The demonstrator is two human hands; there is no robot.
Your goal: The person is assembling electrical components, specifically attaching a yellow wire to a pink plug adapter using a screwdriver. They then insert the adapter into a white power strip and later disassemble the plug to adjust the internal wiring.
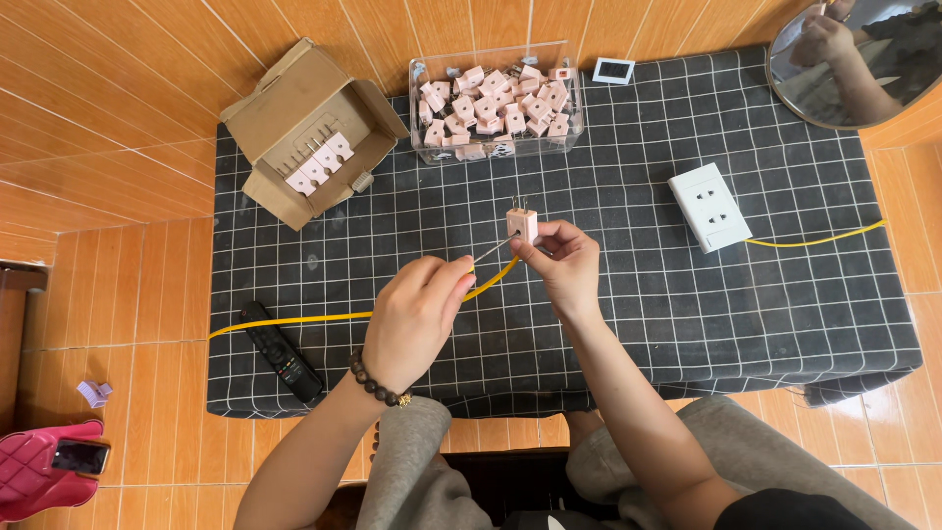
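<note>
Both hands raised mid-frame, forearms angling inward; left hand [417, 314] pinching with curled fingers, beaded wrist; right hand [561, 257] gripping between fingertips.

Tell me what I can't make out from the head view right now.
- Screwdriver: handle hidden inside the left hand; tip contact with the pink plug adapter too small to judge.
- Adapter's lower half: covered by right hand fingers.
- Round mirror: cut off by the frame's top-right edge.
</note>
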